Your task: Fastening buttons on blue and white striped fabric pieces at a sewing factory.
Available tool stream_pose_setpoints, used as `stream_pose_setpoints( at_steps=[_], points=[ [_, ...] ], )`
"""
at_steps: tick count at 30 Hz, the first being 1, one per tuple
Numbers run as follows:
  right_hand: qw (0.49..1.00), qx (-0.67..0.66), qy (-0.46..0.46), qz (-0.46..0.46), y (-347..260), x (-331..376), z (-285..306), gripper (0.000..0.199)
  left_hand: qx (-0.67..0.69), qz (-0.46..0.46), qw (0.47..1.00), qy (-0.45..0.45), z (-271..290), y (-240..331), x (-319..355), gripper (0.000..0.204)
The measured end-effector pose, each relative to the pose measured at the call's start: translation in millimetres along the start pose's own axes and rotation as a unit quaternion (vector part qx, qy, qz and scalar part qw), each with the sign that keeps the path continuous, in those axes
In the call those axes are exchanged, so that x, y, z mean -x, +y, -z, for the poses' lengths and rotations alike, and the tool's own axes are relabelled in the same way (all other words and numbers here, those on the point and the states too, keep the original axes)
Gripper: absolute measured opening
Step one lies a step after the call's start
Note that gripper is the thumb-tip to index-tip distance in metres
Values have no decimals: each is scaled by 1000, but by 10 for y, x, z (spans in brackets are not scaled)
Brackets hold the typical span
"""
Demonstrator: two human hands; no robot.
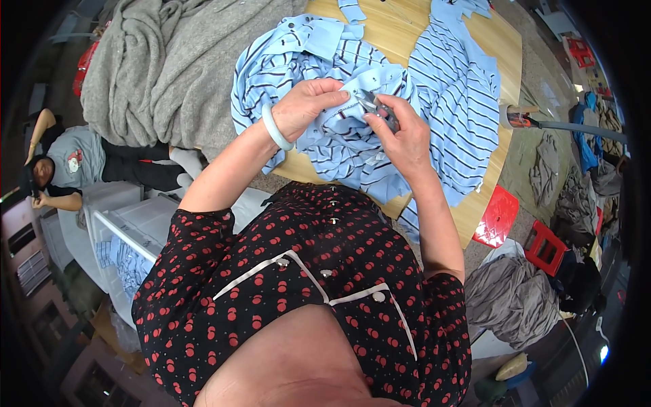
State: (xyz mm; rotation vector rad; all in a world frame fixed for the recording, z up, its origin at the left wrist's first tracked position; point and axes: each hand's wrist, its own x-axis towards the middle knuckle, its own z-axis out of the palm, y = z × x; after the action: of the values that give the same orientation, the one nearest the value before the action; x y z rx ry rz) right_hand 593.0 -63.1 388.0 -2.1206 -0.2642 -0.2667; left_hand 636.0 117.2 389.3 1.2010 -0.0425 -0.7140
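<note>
We saw a wooden worktop (393,30) filling the 12 o'clock zone. A grey fabric pile (163,68) sat at 10–11 o'clock on it. A light blue striped shirt (447,88) lay spread from centre out to 1–2 o'clock, bunched under both hands.

Left hand (305,105), just above centre, wore a pale bangle (276,129) at the wrist; its grip was closed, pinching a fold of the shirt. Right hand (400,136), at 3 o'clock of the left and almost touching it, had its grip closed on small metal snips (369,102), blades against the pinched fabric between the two hands.

At 9 o'clock another person in a grey top (74,159) sat by white plastic bins (129,224). At 3–4 o'clock we saw red stools (498,217) on the floor. A tape roll (515,117) sat at the 2 o'clock worktop edge.
</note>
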Motion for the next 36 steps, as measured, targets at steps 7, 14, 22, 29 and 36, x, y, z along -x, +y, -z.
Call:
stream_pose_setpoints(
  at_steps=[7,14,22,29,36],
  points=[
    [999,-23,-37,-19,-31,-49,11,24,-68,3,997,-21,30,-55,-31,15],
    [1000,2,-11,17,85,4,9,22,-33,11,999,-19,54,-34,-46,13],
    [999,-21,-29,-18,12,-13,-17,22,-116,13,992,-37,60,-50,-57,16],
    [998,-53,-31,-25,25,-6,-9,23,-49,13,998,-37,99,-63,-78,14],
    [997,-46,-37,-47,99,9,-1,25,-20,22,999,-44,73,-61,-73,14]
  ],
)
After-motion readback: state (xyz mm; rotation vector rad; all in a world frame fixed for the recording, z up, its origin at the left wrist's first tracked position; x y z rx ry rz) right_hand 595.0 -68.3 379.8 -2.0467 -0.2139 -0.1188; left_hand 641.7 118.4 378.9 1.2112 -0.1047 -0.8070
